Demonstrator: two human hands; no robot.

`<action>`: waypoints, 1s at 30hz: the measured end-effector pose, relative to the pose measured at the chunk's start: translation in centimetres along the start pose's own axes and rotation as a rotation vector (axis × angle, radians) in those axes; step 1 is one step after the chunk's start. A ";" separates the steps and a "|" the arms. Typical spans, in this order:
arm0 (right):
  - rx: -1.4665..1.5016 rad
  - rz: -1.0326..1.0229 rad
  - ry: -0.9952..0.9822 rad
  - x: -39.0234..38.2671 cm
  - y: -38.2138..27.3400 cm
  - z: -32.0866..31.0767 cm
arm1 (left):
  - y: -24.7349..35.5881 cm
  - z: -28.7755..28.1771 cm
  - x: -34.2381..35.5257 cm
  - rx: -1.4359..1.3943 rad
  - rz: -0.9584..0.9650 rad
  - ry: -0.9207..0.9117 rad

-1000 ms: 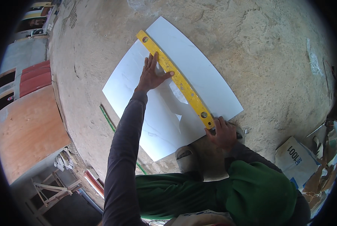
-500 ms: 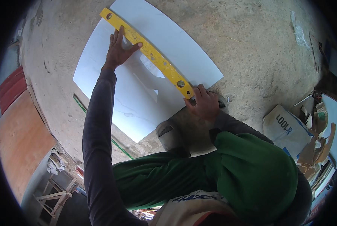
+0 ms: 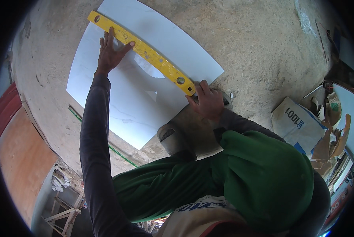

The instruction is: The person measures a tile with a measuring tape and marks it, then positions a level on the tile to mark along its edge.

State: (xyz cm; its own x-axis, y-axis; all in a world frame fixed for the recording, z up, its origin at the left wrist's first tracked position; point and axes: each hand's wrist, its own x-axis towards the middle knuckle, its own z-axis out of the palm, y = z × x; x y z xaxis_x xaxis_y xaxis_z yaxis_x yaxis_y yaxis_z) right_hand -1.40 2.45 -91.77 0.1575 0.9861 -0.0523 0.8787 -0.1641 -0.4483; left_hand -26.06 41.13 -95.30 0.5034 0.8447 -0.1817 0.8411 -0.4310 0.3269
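Note:
A white marbled square panel (image 3: 188, 51) lies on the concrete, with a yellow spirit level (image 3: 161, 65) across it diagonally. My left hand (image 3: 110, 55) has its fingers spread, thumb and fingertips pressing along the level's lower edge near its upper end. My right hand (image 3: 206, 102) is curled around the level's lower end at the panel's edge. A thin green strip, possibly a measuring rule (image 3: 121, 156), lies left of the panel, partly hidden behind my left arm. My sandalled foot (image 3: 169, 140) and green-clad leg are just below the panel.
Torn cardboard and paper packaging (image 3: 299, 124) lie piled at right, with a crumpled plastic scrap (image 3: 307, 21) farther up. At left are a plywood board (image 3: 24, 160), red panels (image 3: 9, 102) and, lower, a wooden trestle (image 3: 64, 215). The concrete floor (image 3: 252, 43) surrounds the panel.
The view has swung, so panel, level and hands appear higher and farther left, the level slightly flatter in angle. Both hands keep the same places on the level.

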 end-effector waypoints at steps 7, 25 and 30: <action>0.011 -0.018 0.010 0.1 -0.2 0.0 | -0.5 -0.2 0.1 -0.004 0.021 -0.002; 0.053 -0.058 0.034 0.1 0.6 -0.2 | 2.6 -1.8 -0.2 -0.034 -0.113 -0.118; 0.066 -0.057 0.017 0.3 -0.2 -0.2 | 1.9 -2.7 -1.0 -0.034 -0.151 -0.144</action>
State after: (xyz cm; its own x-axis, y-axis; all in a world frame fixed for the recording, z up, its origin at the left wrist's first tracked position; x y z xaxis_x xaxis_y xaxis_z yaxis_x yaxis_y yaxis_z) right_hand -1.38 2.82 -91.52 0.1161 0.9932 -0.0097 0.8549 -0.1049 -0.5080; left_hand -25.46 40.28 -92.02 0.3975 0.8437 -0.3609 0.9031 -0.2901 0.3166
